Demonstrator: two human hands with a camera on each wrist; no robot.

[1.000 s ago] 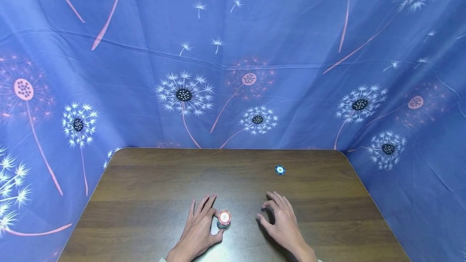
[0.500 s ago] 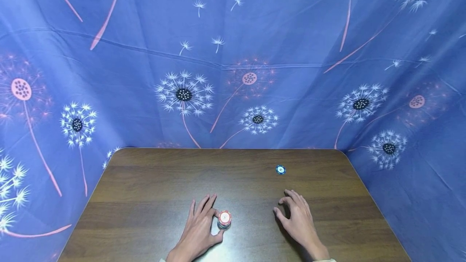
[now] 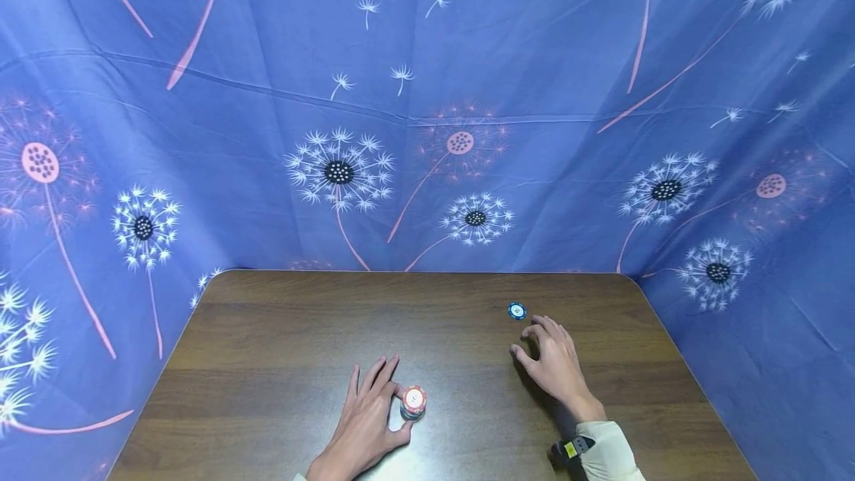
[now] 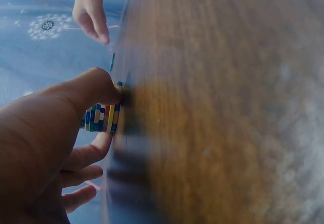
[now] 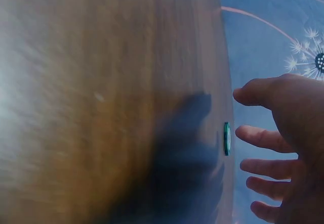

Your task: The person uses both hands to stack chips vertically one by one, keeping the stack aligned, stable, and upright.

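Note:
A short stack of poker chips [image 3: 413,401] stands on the table, a red-edged chip with a white centre on top. My left hand [image 3: 364,421] pinches the stack between thumb and index finger, the other fingers spread out. In the left wrist view the stack's edges [image 4: 101,119] show blue, white, red, yellow and green bands. Farther back on the right lies a single blue poker chip [image 3: 517,311], flat on the wood. Just in front and to the right of it, my right hand [image 3: 554,362] hovers with fingers loosely bent and holds nothing.
The brown wooden table [image 3: 280,332] has rounded far corners. A blue cloth with dandelion prints [image 3: 427,95] hangs behind it and along both sides. A dark strap with a yellow-marked device [image 3: 572,447] sits at the right sleeve.
My right hand has moved right and then forward, close to the single blue chip. The left hand keeps its pinch on the stack in the same place.

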